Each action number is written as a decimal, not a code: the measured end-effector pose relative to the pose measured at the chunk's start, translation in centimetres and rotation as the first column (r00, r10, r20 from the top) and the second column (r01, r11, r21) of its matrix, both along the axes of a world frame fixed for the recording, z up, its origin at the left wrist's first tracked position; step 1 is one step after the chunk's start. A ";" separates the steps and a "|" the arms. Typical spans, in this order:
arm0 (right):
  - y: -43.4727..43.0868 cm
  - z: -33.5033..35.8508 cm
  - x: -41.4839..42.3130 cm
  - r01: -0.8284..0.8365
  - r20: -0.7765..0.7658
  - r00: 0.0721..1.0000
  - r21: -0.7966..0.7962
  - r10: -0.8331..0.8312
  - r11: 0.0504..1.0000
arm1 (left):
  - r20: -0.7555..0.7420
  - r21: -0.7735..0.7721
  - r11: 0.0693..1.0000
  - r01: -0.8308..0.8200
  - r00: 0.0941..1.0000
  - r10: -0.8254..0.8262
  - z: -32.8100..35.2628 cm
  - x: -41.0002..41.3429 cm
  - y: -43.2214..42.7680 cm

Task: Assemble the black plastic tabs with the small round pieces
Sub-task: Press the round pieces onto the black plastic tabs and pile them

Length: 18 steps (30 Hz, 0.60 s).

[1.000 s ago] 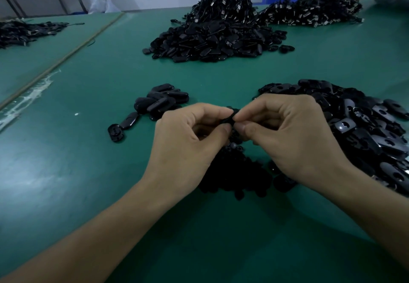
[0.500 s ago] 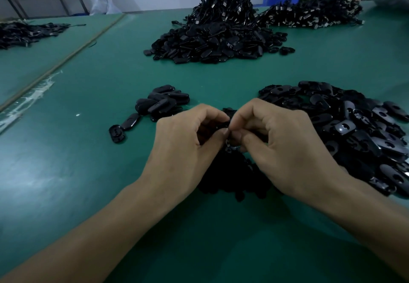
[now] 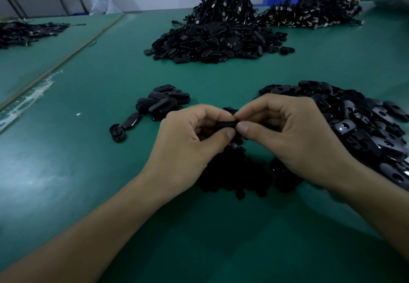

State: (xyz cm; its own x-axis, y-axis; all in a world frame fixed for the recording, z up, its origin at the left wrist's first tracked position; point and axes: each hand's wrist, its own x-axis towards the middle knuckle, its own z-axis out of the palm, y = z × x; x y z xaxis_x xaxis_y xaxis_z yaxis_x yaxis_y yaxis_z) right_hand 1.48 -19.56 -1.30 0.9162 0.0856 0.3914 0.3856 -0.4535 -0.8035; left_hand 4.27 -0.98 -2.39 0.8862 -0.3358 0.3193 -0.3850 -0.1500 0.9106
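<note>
The step in hand looks to be seating a small round piece into the flat black plastic tab point(image 3: 224, 125), which both hands hold just above the green table mat point(image 3: 88, 150). To do it well, the person would likely need the tab braced flat in one hand so its hole faces the other, the round piece squared to the hole before any push, and thumb pressure straight through rather than at a slant, since a tilted piece could jam or pop out into the loose heap of small round black pieces point(image 3: 234, 172) below. Whether a round piece is already at the hole cannot be told; the fingertips hide it.

The left hand point(image 3: 190, 143) pinches the tab's left end between thumb and curled forefinger. The right hand point(image 3: 292, 134) meets it, thumb tip pressed against the tab's right end with the forefinger curled over the top. Both wrists hang low, forearms angled inward. The pile of glossy black tabs with holes point(image 3: 363, 128) lies just beside the right hand; a small cluster of closed black oval tabs point(image 3: 162, 103) sits near the left.
</note>
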 end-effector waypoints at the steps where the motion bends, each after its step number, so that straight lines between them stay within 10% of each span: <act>1: -0.1 0.0 0.1 -0.002 -0.008 1.000 0.011 0.002 1.000 | -0.028 -0.020 1.000 0.004 1.000 -0.005 0.1 0.0 0.0; 18: -0.4 -0.6 0.4 -0.016 -0.083 0.996 0.032 0.019 0.999 | -0.161 -0.069 0.997 -0.018 0.987 0.006 0.5 0.0 0.1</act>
State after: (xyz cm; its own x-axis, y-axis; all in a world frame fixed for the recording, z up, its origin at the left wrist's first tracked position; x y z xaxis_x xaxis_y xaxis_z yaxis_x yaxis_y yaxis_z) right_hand 1.90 -19.92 -1.86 0.9442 0.0906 0.3166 0.3244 -0.4215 -0.8468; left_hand 4.26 -0.89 -1.86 0.9317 -0.3065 0.1949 -0.2314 -0.0871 0.9690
